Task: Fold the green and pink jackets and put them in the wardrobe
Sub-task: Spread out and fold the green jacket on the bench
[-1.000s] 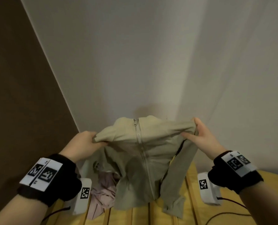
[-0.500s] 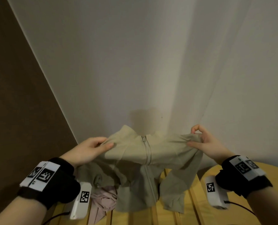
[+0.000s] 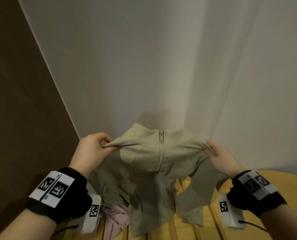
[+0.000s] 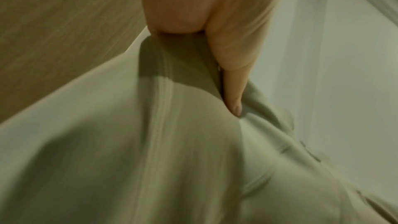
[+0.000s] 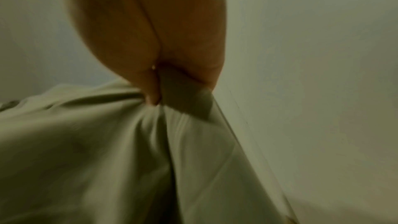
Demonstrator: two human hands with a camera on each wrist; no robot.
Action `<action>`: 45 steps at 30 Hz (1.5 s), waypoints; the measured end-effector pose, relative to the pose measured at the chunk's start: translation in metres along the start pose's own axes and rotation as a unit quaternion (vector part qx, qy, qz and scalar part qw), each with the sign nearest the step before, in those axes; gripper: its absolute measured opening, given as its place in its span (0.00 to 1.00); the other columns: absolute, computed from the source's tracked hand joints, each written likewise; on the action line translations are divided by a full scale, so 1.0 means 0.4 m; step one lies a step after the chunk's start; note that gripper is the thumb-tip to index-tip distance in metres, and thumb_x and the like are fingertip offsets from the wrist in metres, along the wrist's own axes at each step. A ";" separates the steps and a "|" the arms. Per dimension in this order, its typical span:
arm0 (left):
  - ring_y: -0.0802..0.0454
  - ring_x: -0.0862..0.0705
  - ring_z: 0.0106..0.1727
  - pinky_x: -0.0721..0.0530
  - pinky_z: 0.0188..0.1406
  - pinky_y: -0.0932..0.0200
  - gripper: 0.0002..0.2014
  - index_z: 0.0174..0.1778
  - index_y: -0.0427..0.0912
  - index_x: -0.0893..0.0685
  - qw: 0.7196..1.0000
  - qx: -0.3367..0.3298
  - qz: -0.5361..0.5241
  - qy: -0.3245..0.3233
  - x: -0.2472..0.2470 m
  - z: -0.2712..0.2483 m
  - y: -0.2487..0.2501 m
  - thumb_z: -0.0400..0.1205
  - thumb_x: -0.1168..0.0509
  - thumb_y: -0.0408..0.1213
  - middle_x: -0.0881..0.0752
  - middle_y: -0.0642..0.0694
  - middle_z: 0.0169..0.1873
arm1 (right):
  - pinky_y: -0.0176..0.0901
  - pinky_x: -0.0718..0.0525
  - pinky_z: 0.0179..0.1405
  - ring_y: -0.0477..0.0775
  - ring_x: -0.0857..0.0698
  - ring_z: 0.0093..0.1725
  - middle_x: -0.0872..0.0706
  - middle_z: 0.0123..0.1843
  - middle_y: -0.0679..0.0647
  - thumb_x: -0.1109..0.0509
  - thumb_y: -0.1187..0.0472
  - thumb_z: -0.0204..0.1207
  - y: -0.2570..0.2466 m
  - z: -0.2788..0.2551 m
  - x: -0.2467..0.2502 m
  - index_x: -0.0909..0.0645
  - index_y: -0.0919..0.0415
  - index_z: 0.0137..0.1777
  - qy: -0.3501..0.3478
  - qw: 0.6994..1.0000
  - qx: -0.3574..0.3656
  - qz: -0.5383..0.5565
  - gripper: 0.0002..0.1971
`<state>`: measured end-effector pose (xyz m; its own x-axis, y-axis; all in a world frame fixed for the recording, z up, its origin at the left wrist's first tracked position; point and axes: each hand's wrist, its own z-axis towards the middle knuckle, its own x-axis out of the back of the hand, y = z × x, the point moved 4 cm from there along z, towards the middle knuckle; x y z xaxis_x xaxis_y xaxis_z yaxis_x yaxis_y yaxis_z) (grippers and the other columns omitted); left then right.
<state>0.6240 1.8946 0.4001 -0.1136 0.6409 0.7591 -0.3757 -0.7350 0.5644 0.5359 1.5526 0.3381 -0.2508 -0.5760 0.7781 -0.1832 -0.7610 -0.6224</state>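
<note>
The green zip jacket [image 3: 154, 161] hangs in the air in front of me, zipper facing me, collar up. My left hand [image 3: 99, 146] pinches its left shoulder, and my right hand [image 3: 213, 149] pinches its right shoulder. Both sleeves and the hem dangle down over the wooden table [image 3: 283, 184]. In the left wrist view the thumb and fingers [image 4: 232, 94] clamp a fold of the green jacket [image 4: 150, 151]. The right wrist view shows the same pinch on the green jacket [image 5: 96, 142]. The pink jacket [image 3: 114, 220] lies crumpled on the table under the green one, mostly hidden.
A white wall [image 3: 144, 58] stands close behind the jacket, meeting a brown panel [image 3: 14, 101] on the left. The round slatted wooden table sits below my hands. No wardrobe is in view.
My left hand went from a looser hold with fingers stretched out to a tight pinch on the shoulder. The jacket is now pulled flatter between both hands.
</note>
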 end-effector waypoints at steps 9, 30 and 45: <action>0.45 0.23 0.38 0.27 0.35 0.52 0.06 0.45 0.41 0.14 0.991 -0.088 0.028 0.102 0.055 -0.071 0.142 0.81 0.36 0.35 0.22 0.47 0.37 | 0.44 0.45 0.32 0.68 0.23 0.43 0.27 0.39 0.61 0.46 0.81 0.72 -0.064 -0.061 0.141 0.31 0.64 0.46 0.223 0.970 0.085 0.048 0.12; 0.42 0.18 0.43 0.20 0.42 0.43 0.11 0.52 0.52 0.22 0.972 -0.008 -0.095 0.216 0.063 -0.406 0.303 0.82 0.44 0.32 0.17 0.47 0.38 | 0.23 0.30 0.33 0.34 0.23 0.36 0.24 0.39 0.53 0.45 0.75 0.66 0.025 -0.343 0.353 0.38 0.53 0.41 0.240 0.926 0.190 0.220 0.15; 0.51 0.19 0.49 0.25 0.49 0.61 0.11 0.53 0.37 0.13 0.988 0.142 -0.057 -0.008 -0.223 -0.273 0.065 0.79 0.36 0.26 0.12 0.42 0.49 | 0.42 0.24 0.42 0.51 0.19 0.42 0.15 0.40 0.50 0.38 0.72 0.77 0.268 -0.182 0.060 0.23 0.52 0.41 0.017 0.977 -0.033 0.210 0.13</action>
<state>0.5238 1.8425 0.3116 -0.0691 0.7218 0.6887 -0.1109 -0.6916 0.7137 0.4410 1.4790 0.2836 -0.3487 -0.8223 0.4497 -0.1185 -0.4373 -0.8915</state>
